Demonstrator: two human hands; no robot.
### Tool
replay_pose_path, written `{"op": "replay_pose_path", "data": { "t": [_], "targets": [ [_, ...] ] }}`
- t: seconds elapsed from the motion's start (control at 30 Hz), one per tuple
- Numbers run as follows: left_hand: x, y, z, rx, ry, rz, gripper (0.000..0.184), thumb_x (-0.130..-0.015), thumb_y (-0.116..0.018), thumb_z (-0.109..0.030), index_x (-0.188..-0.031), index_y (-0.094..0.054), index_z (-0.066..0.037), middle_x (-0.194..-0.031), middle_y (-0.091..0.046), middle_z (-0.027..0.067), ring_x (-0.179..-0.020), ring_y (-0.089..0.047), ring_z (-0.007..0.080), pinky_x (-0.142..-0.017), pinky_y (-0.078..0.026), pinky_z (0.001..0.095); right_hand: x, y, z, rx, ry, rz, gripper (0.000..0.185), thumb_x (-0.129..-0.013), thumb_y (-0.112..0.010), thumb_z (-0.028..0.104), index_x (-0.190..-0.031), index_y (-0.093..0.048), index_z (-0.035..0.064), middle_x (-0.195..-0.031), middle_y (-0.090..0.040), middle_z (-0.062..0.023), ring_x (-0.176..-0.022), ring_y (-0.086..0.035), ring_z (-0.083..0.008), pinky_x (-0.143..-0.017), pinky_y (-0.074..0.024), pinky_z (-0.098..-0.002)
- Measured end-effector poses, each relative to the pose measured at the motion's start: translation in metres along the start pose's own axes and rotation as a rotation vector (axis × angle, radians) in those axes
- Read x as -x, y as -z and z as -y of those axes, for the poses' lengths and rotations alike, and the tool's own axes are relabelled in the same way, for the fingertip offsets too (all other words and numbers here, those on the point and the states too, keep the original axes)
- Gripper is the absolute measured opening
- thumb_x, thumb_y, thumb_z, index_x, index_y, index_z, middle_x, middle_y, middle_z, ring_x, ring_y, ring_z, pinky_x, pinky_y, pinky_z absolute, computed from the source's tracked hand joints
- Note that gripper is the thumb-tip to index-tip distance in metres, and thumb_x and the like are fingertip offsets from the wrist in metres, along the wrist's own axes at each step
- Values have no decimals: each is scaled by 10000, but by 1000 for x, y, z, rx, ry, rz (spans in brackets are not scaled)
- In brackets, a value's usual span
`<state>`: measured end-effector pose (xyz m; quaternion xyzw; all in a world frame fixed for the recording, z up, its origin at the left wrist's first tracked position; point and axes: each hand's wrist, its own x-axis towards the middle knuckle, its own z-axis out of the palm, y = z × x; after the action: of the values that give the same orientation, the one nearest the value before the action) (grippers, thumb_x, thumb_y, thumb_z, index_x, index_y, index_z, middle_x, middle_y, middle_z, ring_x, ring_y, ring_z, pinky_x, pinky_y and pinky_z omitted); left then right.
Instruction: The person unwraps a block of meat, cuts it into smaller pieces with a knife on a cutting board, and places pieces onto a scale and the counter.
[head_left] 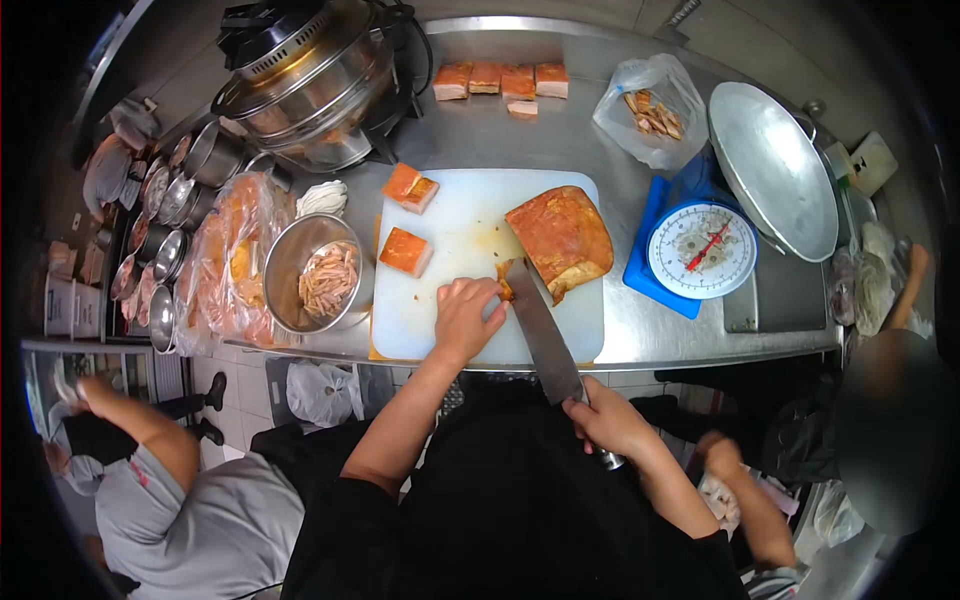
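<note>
My right hand (608, 420) is wrapped round the handle of a wide-bladed kitchen knife (545, 335). The blade points away from me over the white cutting board (450, 200). At the blade's tip, the bent fingers of my left hand (467, 312) rest on a small browned piece of pork (505, 284); the exact grip is partly hidden. Just right of the blade lies a large slab of roast pork (560, 235) with crisp brown skin. Two squarish pork chunks, an upper chunk (410, 187) and a lower chunk (405, 252), sit along the board's left edge.
Left of the board, a steel bowl (275, 270) holds meat strips, beside bagged meat (225, 255) and a large metal cooker (310, 100). On the right stand a blue dial scale (702, 250) with a pan and a plastic bag (650, 110). Pork blocks (500, 80) line the back. People work on both sides.
</note>
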<state>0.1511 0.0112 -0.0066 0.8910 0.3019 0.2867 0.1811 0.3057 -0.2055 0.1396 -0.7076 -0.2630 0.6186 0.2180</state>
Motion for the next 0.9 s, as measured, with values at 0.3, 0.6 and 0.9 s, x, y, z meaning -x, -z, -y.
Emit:
{"op": "replay_pose_path", "data": {
  "t": [0.3, 0.6, 0.9],
  "targets": [
    [-2, 2, 11, 76, -40, 58, 271, -838, -765, -221, -1076, -687, -118, -1111, -692, 10, -1054, -586, 241, -914, -379, 406, -4, -34, 17, -19, -94, -78, 274, -1033, -528, 241, -1134, -495, -12, -682, -577, -86, -480, -583, -174, -494, -486, -355],
    [-4, 8, 12, 113, -25, 77, 298, -827, -756, -269, -1065, -683, -106, -1121, -692, 10, -1079, -577, 218, -924, -377, 399, -37, -55, 22, 45, -77, -174, 418, -1024, -541, 196, -1357, -435, -35, -673, -606, -123, -524, -633, -254, -537, -523, -401],
    [-2, -4, 31, 163, 266, -23, 177, -832, -695, -235, -900, -682, -72, -908, -689, 77, -899, -641, 295, -803, -467, 439, -40, -51, 0, 730, 53, -359, 465, -957, -605, 236, -1341, -501, -4, -945, -711, -285, -923, -690, -460, -849, -535, -551]
  ]
}}
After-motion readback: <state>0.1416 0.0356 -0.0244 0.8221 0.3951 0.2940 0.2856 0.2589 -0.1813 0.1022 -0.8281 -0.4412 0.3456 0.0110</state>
